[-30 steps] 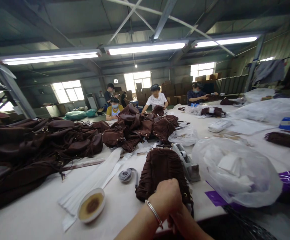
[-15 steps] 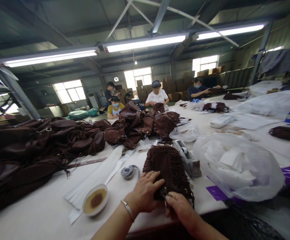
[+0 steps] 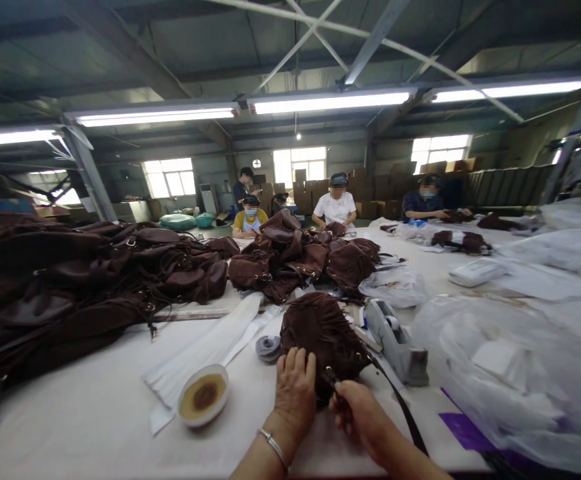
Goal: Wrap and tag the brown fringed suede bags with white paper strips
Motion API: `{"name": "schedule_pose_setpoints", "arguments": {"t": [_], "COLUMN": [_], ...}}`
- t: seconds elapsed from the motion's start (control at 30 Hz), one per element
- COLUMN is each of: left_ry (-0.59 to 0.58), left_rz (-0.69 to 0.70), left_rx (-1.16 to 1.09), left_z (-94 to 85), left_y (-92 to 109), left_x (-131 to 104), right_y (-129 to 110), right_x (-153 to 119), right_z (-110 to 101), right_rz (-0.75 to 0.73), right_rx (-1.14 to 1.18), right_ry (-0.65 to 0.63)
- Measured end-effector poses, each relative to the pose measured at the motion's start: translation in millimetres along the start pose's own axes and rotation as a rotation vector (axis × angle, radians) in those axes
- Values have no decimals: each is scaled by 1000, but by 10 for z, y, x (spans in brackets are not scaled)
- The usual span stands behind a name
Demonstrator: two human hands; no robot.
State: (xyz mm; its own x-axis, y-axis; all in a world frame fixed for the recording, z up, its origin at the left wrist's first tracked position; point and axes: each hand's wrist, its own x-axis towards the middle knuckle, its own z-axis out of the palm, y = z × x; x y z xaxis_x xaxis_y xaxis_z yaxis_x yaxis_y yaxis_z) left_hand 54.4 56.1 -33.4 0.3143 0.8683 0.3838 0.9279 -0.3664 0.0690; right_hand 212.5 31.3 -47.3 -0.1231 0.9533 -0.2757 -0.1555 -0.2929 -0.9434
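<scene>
Dish (image 3: 203,396) with yellowish, brown-centred contents; left grip (image 3: 295,390) outspread on fringed bag (image 3: 317,327), right grip (image 3: 363,410) pinching dark strap (image 3: 331,379).

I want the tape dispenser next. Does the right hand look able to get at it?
Probably yes: the tape dispenser stands just beyond the right hand, with only a dark strap between, though that hand grips the bag.

From the left hand (image 3: 295,387), open bench (image 3: 105,400) at 8 o'clock.
Bowl (image 3: 203,396) blocks 9; bag heap (image 3: 90,267), 10; tape dispenser (image 3: 394,343), 2.
</scene>
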Motion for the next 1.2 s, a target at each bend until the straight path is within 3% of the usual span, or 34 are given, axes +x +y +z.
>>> {"name": "schedule_pose_setpoints", "arguments": {"t": [0.1, 0.2, 0.37, 0.5, 0.63, 0.8, 0.93, 1.0, 1.07, 1.13, 1.2], "left_ry": [-64, -195, -309, -333, -347, -348, -275, -150, -111, -235, -394], "left_rz": [202, 280, 266, 217, 171, 173, 263, 161, -103, -405, -586], "left_rx": [-47, -50, -45, -40, -45, -67, -172, -345, -619, -935, -1183], "left_z": [-32, -80, 41, 190, 211, 0, -299, -379, -356, -243, -95], "left_y": [49, 136, 325, 405, 427, 428, 410, 430, 474, 528, 584], "left_x": [79, 247, 422, 408, 406, 413, 188, 4, -163, -261, -278], "right_y": [209, 215, 178, 252, 306, 311, 328, 337, 339, 334, 323], "right_x": [-119, -203, -159, -100, -124, -255, -348, -387, -424, -455, -477], "right_z": [57, 103, 99, 74, 92, 54, -51, -80, -75, -40, 10], "right_rz": [65, 38, 53, 82, 65, 61, 27, 8, -1, 2, 10], "right_rx": [45, 43, -77, -87, -62, 39, 93, 89, 81, 70, 40], "right_ry": [71, 106, 224, 260, 289, 235, 165, 143, 131, 134, 139]}}
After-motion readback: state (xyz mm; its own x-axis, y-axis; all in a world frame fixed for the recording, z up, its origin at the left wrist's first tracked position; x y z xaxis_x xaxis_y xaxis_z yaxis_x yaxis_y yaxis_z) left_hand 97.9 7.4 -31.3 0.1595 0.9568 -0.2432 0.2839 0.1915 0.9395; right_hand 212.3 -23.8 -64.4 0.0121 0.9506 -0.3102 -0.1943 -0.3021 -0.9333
